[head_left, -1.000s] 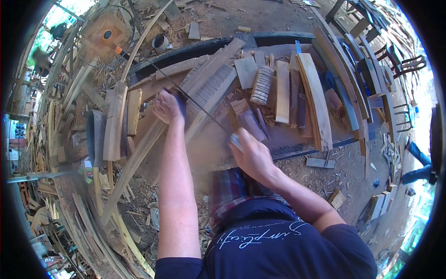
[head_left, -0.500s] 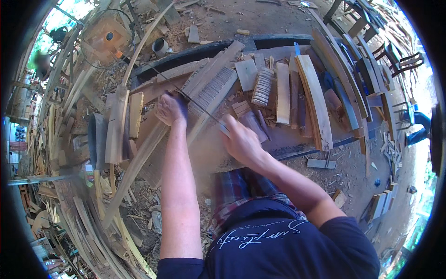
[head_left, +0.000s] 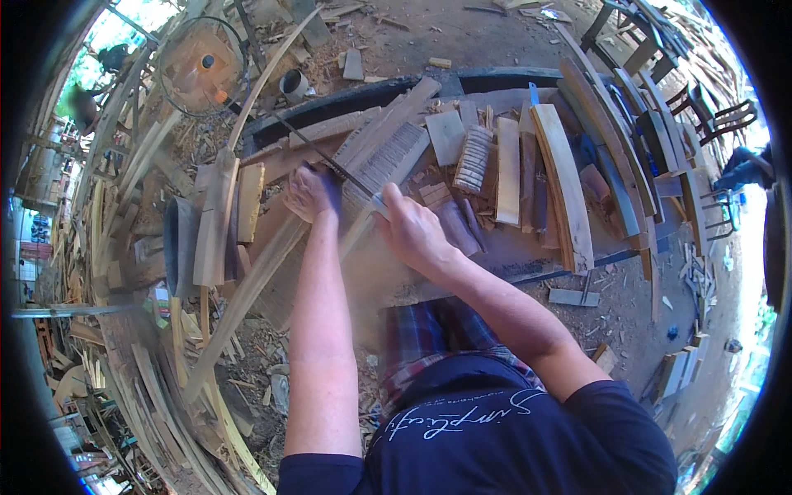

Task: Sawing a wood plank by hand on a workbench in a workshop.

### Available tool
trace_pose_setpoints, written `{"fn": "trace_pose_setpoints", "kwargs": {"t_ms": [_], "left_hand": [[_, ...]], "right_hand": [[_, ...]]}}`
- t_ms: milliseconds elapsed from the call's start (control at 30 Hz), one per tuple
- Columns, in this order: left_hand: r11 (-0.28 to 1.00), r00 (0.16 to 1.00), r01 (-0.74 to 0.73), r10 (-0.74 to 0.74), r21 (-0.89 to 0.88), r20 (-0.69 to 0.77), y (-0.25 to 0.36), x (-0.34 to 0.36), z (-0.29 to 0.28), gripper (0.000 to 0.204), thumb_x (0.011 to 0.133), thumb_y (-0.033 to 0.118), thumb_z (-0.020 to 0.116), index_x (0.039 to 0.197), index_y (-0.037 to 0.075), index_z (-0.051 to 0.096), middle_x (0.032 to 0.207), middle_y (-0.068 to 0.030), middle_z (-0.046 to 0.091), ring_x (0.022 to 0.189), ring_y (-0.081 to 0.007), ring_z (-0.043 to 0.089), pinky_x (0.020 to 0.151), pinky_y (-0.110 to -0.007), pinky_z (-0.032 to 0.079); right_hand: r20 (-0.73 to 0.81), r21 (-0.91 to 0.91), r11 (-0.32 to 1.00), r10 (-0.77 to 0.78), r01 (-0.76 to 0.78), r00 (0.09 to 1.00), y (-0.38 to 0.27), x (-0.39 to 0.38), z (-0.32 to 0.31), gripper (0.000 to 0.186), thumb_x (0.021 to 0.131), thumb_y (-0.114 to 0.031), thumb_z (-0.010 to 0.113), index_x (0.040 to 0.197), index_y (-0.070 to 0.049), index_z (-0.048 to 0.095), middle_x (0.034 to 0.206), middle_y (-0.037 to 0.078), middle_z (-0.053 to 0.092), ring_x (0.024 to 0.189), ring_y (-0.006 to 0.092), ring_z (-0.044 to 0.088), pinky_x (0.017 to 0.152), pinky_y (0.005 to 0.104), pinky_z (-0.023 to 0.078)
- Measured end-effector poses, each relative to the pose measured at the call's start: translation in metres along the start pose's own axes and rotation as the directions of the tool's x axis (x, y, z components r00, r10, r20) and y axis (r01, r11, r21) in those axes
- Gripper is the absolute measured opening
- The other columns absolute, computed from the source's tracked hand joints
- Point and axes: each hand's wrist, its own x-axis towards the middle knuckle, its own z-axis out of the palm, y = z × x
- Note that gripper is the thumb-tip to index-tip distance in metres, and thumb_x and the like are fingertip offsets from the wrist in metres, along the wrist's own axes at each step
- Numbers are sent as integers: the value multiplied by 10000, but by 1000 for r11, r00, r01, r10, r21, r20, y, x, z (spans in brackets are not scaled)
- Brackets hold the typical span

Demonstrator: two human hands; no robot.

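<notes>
A long, thin dark blade, apparently a saw (head_left: 351, 176), runs diagonally across a wooden board (head_left: 384, 157) with many parallel cut marks. My right hand (head_left: 412, 231) is closed around the pale handle at the lower end of the blade. My left hand (head_left: 313, 191) grips the board just beside the blade, its fingers curled over the wood. Dust hangs over the bench below my hands. A short block with ridged grooves (head_left: 472, 161) and a flat pale piece (head_left: 444, 139) lie to the right of the marked board.
Several long planks (head_left: 561, 190) lie along the bench's right. Stacked strips (head_left: 206, 247) stand at left, beside a wire ring guard (head_left: 169, 82). A bucket (head_left: 293, 82) is beyond the bench, wooden chairs (head_left: 714, 120) at the far right. A blurred person (head_left: 82, 107) is far left; blue-clad legs (head_left: 738, 173) are right.
My right hand has moved up and left along the blade's line, toward my left hand, with the handle in it. My left hand stays on the board.
</notes>
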Motion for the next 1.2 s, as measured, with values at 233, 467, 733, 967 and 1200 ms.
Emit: {"fn": "trace_pose_setpoints", "kwargs": {"t_ms": [233, 467, 733, 967, 1200], "left_hand": [[999, 999, 35, -35, -9, 8, -4, -1, 7, 325, 897, 329, 502, 909, 73, 701, 1014, -123, 700, 1016, -327, 631, 888, -451, 441], [999, 998, 49, -48, -14, 26, -2, 1, 4, 358, 923, 273, 431, 844, 46, 696, 1020, -130, 701, 1049, -321, 626, 912, -444, 435], [980, 990, 130, -119, -151, 80, -9, 5, 7, 315, 876, 289, 510, 846, 66, 730, 957, -149, 716, 951, -328, 662, 816, -467, 479], [1000, 998, 13, -14, -18, -57, 1, -1, -1, 318, 856, 256, 491, 731, 54, 703, 855, -167, 709, 853, -335, 675, 758, -449, 494], [978, 987, 146, -153, -146, -39, -4, 4, 12, 341, 891, 201, 392, 773, 88, 692, 866, -137, 695, 917, -310, 645, 799, -438, 468]], "right_hand": [[-4, -22, 999, 28, -28, 1000, -33, -46, -62, 260, 911, -198, 618, 1047, -42, 459, 812, 224, 623, 741, 419, 646, 626, 516, 516], [70, -28, 997, 70, -68, 995, -45, 21, -39, 269, 911, -175, 595, 1076, -22, 447, 869, 256, 639, 793, 448, 645, 657, 530, 516], [137, 19, 957, 283, -289, 949, -45, -41, -71, 272, 899, -150, 660, 1025, -40, 445, 842, 230, 630, 834, 458, 632, 641, 524, 498], [65, -4, 998, 69, -69, 995, -44, 42, -17, 302, 910, -190, 614, 1102, -31, 445, 928, 268, 640, 851, 445, 643, 692, 536, 506], [27, 8, 988, 156, -157, 987, 37, -154, -42, 239, 909, -171, 648, 957, -32, 459, 855, 254, 623, 805, 467, 625, 640, 522, 486]]}}
